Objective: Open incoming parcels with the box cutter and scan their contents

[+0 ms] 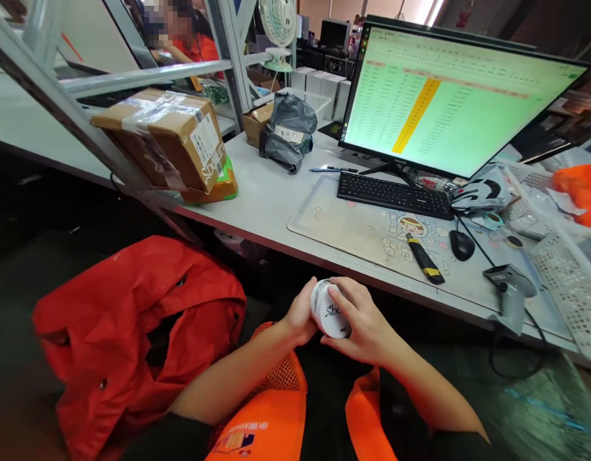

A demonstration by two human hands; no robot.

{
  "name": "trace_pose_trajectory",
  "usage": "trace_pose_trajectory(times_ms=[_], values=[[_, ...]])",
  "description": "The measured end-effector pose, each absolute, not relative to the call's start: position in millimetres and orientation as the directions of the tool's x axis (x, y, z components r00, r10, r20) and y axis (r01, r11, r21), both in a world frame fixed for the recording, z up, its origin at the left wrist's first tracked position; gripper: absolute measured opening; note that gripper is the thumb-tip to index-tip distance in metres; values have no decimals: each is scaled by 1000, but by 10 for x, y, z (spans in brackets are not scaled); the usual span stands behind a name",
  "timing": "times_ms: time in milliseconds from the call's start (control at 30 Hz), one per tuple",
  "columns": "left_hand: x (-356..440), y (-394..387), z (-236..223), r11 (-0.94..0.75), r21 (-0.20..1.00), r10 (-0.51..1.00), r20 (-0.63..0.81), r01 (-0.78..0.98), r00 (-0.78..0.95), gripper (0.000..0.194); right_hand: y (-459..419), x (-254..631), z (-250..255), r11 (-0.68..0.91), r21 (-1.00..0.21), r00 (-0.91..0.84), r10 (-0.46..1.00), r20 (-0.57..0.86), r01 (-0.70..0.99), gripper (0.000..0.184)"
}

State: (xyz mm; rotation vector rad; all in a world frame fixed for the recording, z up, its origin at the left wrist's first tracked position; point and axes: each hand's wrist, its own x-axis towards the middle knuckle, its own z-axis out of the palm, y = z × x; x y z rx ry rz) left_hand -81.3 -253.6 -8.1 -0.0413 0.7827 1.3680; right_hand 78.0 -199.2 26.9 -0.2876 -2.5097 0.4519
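Between my two hands, in front of the desk edge and above my lap, is a round white lidded jar with dark lettering on its face. My left hand is closed around its left side. From the right, my right hand grips it, thumb below and fingers across the top. The jar is tilted so the lettered face points partly toward me. Nearest on the desk lies a black and yellow utility knife, on a pale desk mat.
On the desk stand a taped cardboard box, a grey plastic parcel, a monitor, a keyboard, a mouse and a barcode scanner. A red bag-like cloth lies at left. Another person sits beyond the frame.
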Motion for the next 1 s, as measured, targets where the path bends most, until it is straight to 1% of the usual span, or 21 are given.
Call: trace_pose_trajectory(times_ms=[33, 67, 100, 133, 200, 267, 333, 400, 467, 533, 567, 600, 633, 667, 733, 767, 800, 833, 900, 933, 1000], values=[[-869, -2561, -84, 271, 373, 860, -508, -887, 49, 50, -1982, 824, 292, 914, -402, -821, 270, 503, 54, 99], [-918, -2586, -91, 302, 342, 867, -486, -890, 107, 53, -1974, 861, 301, 890, -456, -814, 277, 510, 18, 97], [-957, -2610, -101, 329, 316, 877, -453, -890, 163, 56, -1968, 889, 294, 843, -538, -791, 326, 517, -4, 96], [-984, -2632, -111, 350, 299, 887, -410, -888, 212, 58, -1960, 906, 268, 772, -635, -751, 407, 521, -23, 93], [-1005, -2669, -131, 370, 282, 910, -303, -885, 284, 63, -1947, 905, 175, 563, -822, -639, 604, 476, -80, 91], [-997, -2686, -146, 367, 270, 925, -206, -890, 319, 63, -1938, 875, 57, 346, -926, -544, 752, 371, -152, 92], [-980, -2684, -160, 372, 261, 926, -163, -891, 339, 62, -1937, 844, -54, 219, -955, -482, 826, 291, -201, 93], [-966, -2665, -178, 390, 267, 920, -159, -881, 359, 62, -1937, 832, -144, 179, -960, -441, 859, 260, -217, 93], [-952, -2635, -205, 424, 284, 905, -172, -860, 390, 63, -1929, 842, -214, 157, -965, -438, 867, 236, -208, 91], [-931, -2592, -239, 477, 292, 878, -201, -829, 434, 64, -1904, 863, -260, 115, -984, -485, 858, 168, -137, 83], [-916, -2565, -255, 497, 290, 866, -222, -818, 448, 64, -1887, 873, -270, 101, -993, -509, 852, 121, -66, 75], [-898, -2535, -268, 506, 282, 859, -248, -815, 447, 62, -1870, 882, -269, 116, -993, -517, 851, 87, 24, 67], [-878, -2502, -276, 498, 272, 860, -277, -823, 429, 61, -1855, 887, -257, 170, -978, -502, 861, 86, 123, 60], [-858, -2467, -277, 482, 263, 863, -307, -836, 401, 59, -1848, 890, -232, 262, -940, -463, 876, 136, 220, 57], [-817, -2397, -258, 436, 252, 869, -366, -864, 332, 58, -1866, 882, -155, 489, -789, -353, 861, 367, 373, 58], [-797, -2364, -242, 409, 253, 872, -392, -877, 293, 59, -1894, 871, -108, 586, -693, -321, 810, 490, 420, 58], [-777, -2334, -224, 377, 261, 876, -412, -889, 251, 59, -1932, 854, -61, 661, -604, -325, 748, 578, 446, 53], [-755, -2307, -208, 341, 273, 880, -430, -900, 203, 59, -1977, 832, -18, 715, -533, -362, 694, 623, 452, 45], [-706, -2264, -188, 262, 302, 889, -445, -917, 107, 59, -2067, 773, 42, 770, -462, -483, 637, 600, 441, 25], [-682, -2248, -186, 224, 315, 895, -441, -922, 66, 59, -2102, 739, 55, 774, -457, -530, 634, 563, 439, 18], [-637, -2226, -199, 148, 341, 904, -426, -928, -13, 58, -2133, 672, 46, 752, -493, -571, 655, 494, 437, 10]])
